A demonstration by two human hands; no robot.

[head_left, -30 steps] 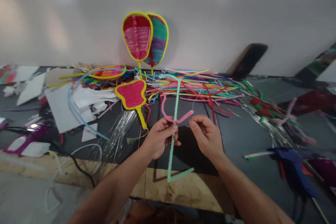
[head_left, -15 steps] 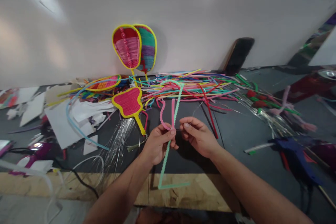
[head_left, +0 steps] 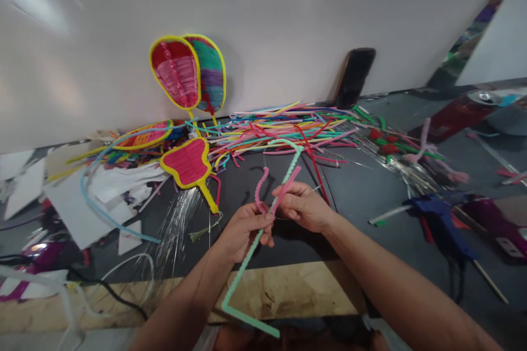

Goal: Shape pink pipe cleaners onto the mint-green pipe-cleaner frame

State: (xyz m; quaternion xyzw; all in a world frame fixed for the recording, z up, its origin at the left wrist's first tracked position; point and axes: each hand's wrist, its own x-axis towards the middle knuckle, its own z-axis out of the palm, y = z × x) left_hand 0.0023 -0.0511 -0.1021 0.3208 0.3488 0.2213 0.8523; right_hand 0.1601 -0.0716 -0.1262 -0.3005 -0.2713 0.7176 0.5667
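Observation:
My left hand [head_left: 251, 227] pinches a pale green pipe cleaner [head_left: 240, 279] together with a pink pipe cleaner [head_left: 261, 186] where the two meet. The green one hooks over at its top and bends sharply near the bottom. One end of the pink curves up on the left; its straighter end slants to the upper right. My right hand [head_left: 302, 205] is closed, fingertips at the pink and green stems just above my left thumb. A thin strand, hard to make out, shows near those fingers. Just left lies a pink fan with a yellow rim [head_left: 189, 162].
Behind my hands lies a pile of coloured pipe cleaners [head_left: 263, 134]. Two round fans [head_left: 175, 74] lean on the white wall, and a phone [head_left: 354, 77] stands there. Right are a blue glue gun [head_left: 442, 227] and a red can [head_left: 457, 115]; white paper [head_left: 82, 208] lies left.
The right hand has moved in to the stems beside the left hand. The pipe cleaners have tilted, tops to the right and the green bottom to the left. The view has shifted right.

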